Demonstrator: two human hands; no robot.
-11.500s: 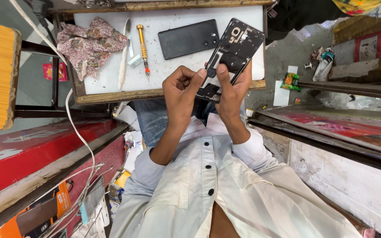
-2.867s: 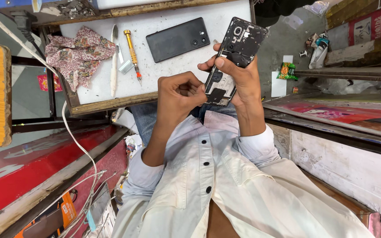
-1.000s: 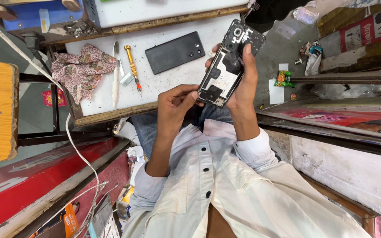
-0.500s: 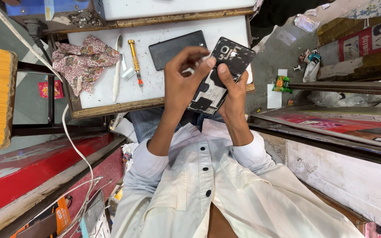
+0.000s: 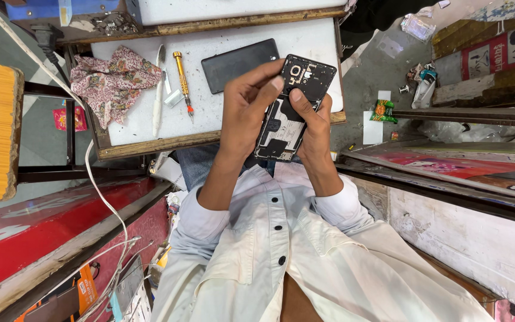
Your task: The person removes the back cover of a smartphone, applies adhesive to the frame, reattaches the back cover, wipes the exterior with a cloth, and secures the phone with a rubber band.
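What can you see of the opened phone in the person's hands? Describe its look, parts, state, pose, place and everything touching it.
The opened phone is a dark, flat rectangle with its back cover off, showing black inner plates, a pale patch and round camera openings near its far end. It is held tilted above the near edge of the white worktable. The right hand cradles it from below and the side, thumb on its face. The left hand grips its left edge, fingers reaching across the camera end. It does not rest on the table.
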